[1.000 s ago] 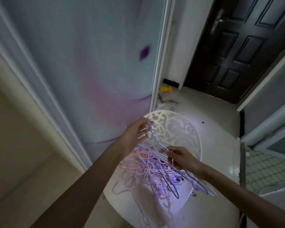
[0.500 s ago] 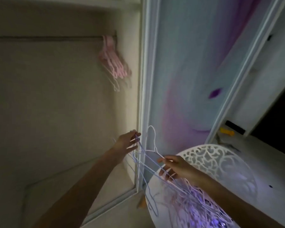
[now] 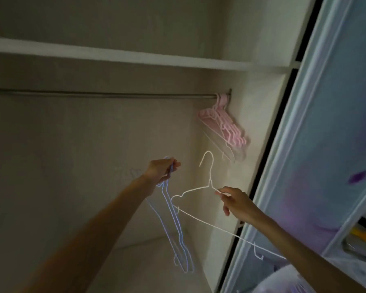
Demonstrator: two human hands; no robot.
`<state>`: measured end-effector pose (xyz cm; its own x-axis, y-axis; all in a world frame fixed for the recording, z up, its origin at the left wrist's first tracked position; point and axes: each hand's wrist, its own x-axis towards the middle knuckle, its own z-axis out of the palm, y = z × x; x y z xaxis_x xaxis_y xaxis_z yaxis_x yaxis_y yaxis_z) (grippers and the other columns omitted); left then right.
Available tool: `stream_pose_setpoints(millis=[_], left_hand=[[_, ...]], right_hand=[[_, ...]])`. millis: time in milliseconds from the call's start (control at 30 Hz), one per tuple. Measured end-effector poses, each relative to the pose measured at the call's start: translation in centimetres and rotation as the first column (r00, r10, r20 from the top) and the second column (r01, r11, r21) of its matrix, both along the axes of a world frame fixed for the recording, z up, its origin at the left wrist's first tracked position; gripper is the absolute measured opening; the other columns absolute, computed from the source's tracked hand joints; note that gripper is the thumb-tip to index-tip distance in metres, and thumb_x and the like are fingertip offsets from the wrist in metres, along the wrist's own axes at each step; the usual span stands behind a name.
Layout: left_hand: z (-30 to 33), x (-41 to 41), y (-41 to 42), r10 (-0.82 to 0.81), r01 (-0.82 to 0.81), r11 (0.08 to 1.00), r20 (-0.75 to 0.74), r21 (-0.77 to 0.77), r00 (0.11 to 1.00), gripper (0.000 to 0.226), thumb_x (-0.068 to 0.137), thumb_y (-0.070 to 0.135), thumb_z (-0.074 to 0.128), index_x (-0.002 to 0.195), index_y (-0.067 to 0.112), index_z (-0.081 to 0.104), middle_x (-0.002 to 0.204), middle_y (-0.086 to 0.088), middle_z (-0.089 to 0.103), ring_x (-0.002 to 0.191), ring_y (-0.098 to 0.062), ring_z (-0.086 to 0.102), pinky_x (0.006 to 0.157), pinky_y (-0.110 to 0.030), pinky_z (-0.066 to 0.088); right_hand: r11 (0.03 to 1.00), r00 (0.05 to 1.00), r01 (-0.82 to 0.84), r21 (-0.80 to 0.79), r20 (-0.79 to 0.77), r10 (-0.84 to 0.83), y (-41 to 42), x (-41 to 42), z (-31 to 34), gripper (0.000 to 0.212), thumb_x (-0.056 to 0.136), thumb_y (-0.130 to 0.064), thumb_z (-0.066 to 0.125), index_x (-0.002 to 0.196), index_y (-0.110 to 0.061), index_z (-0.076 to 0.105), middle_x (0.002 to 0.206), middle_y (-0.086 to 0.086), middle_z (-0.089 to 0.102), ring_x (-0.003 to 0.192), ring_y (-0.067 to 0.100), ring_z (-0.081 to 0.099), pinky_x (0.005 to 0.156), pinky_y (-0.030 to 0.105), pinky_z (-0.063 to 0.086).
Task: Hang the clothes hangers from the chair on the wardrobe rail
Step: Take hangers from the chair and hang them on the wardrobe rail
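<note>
My left hand (image 3: 161,170) grips the hooks of a few thin blue hangers (image 3: 173,227) that dangle below it inside the wardrobe. My right hand (image 3: 236,200) pinches a white wire hanger (image 3: 201,188) by its shoulder just below the neck, hook pointing up. Both hands are below the metal wardrobe rail (image 3: 106,94). Several pink hangers (image 3: 226,125) hang bunched at the rail's right end against the side wall. The chair shows only as a white edge (image 3: 281,280) at the bottom right.
A shelf (image 3: 118,57) runs above the rail. The sliding door (image 3: 334,144) with a blue and purple pattern stands at the right, its frame close to my right forearm. The wardrobe floor (image 3: 148,256) lies below the hangers.
My view has swung up from the chair into the wardrobe. Both hands have lifted hangers off the chair's pile and risen toward the rail; the white hanger has separated from the blue ones.
</note>
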<state>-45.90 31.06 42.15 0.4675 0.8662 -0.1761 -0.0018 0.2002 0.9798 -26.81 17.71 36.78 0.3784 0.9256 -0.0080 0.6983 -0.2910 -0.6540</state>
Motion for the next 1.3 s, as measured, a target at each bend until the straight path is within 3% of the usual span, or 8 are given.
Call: stream_pose_setpoints(millis=[200, 400, 533, 733, 967, 1133, 1200, 1300], left_hand=[[2.9, -1.9, 6.6, 0.035, -0.032, 0.998, -0.037, 0.059, 0.999, 0.018, 0.094, 0.021, 0.052, 0.078, 0.019, 0.06, 0.095, 0.0, 0.066, 0.097, -0.013, 0.057, 0.097, -0.033, 0.044], [5.9, -1.0, 11.5, 0.039, -0.039, 0.996, 0.007, 0.079, 0.999, 0.019, 0.096, 0.018, 0.048, 0.084, 0.014, 0.062, 0.114, -0.009, 0.063, 0.077, -0.009, 0.057, 0.072, -0.024, 0.045], [6.4, -0.5, 13.1, -0.007, 0.004, 0.998, 0.036, 0.068, 0.999, 0.031, 0.096, 0.016, 0.047, 0.12, -0.001, 0.058, 0.118, -0.013, 0.063, 0.092, -0.018, 0.06, 0.074, -0.022, 0.046], [5.7, 0.0, 14.3, -0.097, 0.093, 0.993, 0.048, 0.073, 0.994, 0.033, 0.099, 0.019, 0.043, 0.123, 0.0, 0.056, 0.123, -0.012, 0.062, 0.107, -0.018, 0.057, 0.091, -0.033, 0.046], [5.7, 1.4, 15.6, -0.136, 0.136, 0.983, -0.008, 0.124, 0.991, 0.038, 0.097, 0.016, 0.045, 0.131, -0.001, 0.049, 0.133, -0.014, 0.056, 0.125, -0.025, 0.052, 0.093, -0.033, 0.045], [5.6, 2.5, 16.6, -0.141, 0.153, 0.973, -0.078, 0.172, 0.987, 0.038, 0.093, 0.003, 0.05, 0.131, 0.0, 0.049, 0.133, -0.012, 0.056, 0.12, -0.021, 0.053, 0.075, -0.016, 0.048], [5.5, 2.7, 17.2, -0.133, 0.145, 0.974, -0.08, 0.172, 0.988, 0.038, 0.09, 0.001, 0.054, 0.129, 0.002, 0.052, 0.132, -0.011, 0.057, 0.114, -0.019, 0.055, 0.077, -0.017, 0.045], [5.5, 3.2, 17.8, -0.11, 0.122, 0.979, -0.08, 0.166, 0.991, 0.037, 0.089, 0.0, 0.056, 0.126, 0.003, 0.054, 0.13, -0.011, 0.059, 0.108, -0.015, 0.055, 0.076, -0.017, 0.045]], right_hand=[[0.983, 0.995, 0.058, 0.177, 0.07, -0.071, 8.2, -1.7, 4.8, 0.03, 0.097, -0.017, 0.041, 0.124, -0.02, 0.054, 0.075, -0.008, 0.053, 0.073, 0.014, 0.052, 0.072, 0.025, 0.04], [0.944, 0.97, 0.084, 0.32, 0.189, -0.15, 16.8, -1.3, 9.9, 0.033, 0.095, -0.011, 0.041, 0.125, -0.013, 0.055, 0.124, 0.01, 0.061, 0.109, 0.03, 0.06, 0.093, 0.041, 0.048], [0.932, 0.939, 0.097, 0.348, 0.279, -0.202, 22.2, -0.3, 12.0, 0.037, 0.096, -0.012, 0.037, 0.13, -0.017, 0.052, 0.123, 0.012, 0.062, 0.096, 0.027, 0.061, 0.078, 0.033, 0.047], [0.93, 0.886, 0.259, 0.262, 0.319, -0.336, 26.1, 0.9, 10.9, 0.039, 0.099, -0.015, 0.032, 0.135, -0.02, 0.045, 0.13, 0.012, 0.057, 0.116, 0.032, 0.056, 0.091, 0.039, 0.047], [0.951, 0.877, 0.231, 0.207, 0.379, -0.296, 28.5, 4.3, 10.5, 0.042, 0.099, -0.014, 0.033, 0.139, -0.022, 0.041, 0.125, 0.013, 0.06, 0.11, 0.032, 0.059, 0.092, 0.043, 0.05], [0.986, 0.919, 0.169, 0.014, 0.359, -0.162, 28.4, 5.9, 9.9, 0.042, 0.095, -0.016, 0.044, 0.137, -0.015, 0.042, 0.127, 0.012, 0.058, 0.112, 0.03, 0.059, 0.095, 0.04, 0.048], [0.966, 0.85, 0.142, 0.217, 0.473, -0.231, 28.0, 6.0, 10.4, 0.045, 0.096, -0.022, 0.046, 0.138, -0.011, 0.036, 0.129, 0.013, 0.054, 0.111, 0.03, 0.056, 0.088, 0.038, 0.049], [0.821, 0.748, -0.01, 0.571, 0.549, -0.373, 28.1, 5.7, 12.7, 0.051, 0.093, -0.022, 0.052, 0.138, -0.006, 0.036, 0.134, 0.016, 0.048, 0.118, 0.032, 0.049, 0.091, 0.04, 0.044]])
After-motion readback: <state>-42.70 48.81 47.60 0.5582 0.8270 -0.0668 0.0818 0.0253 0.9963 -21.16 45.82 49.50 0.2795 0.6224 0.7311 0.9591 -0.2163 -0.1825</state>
